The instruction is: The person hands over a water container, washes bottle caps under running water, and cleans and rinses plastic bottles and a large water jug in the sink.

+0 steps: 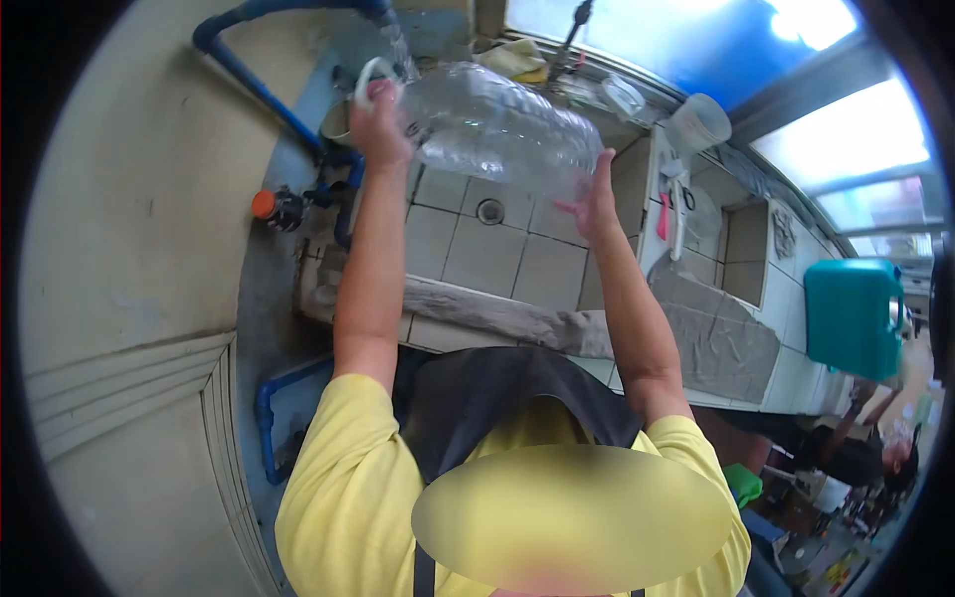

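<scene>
A large clear plastic water jug [497, 129] lies nearly sideways in the air above the tiled sink [482, 254]. At its neck end, my left hand [381, 124] is closed around the white ring handle [373, 80]. My right hand [595, 204] presses against the jug's other end, thumb up and fingers partly hidden by the jug. Water [400, 50] runs from the blue pipe [288, 8] close to the neck; whether it enters the mouth I cannot tell. A round drain [489, 211] shows in the sink floor below.
A grey cloth [477, 313] lies along the sink's front edge. To the right are a white tub [698, 124], a pink-handled tool [664, 216] and a teal jerrycan [853, 318]. An orange-capped bottle [279, 209] stands at the left wall. Another person [860, 448] is at far right.
</scene>
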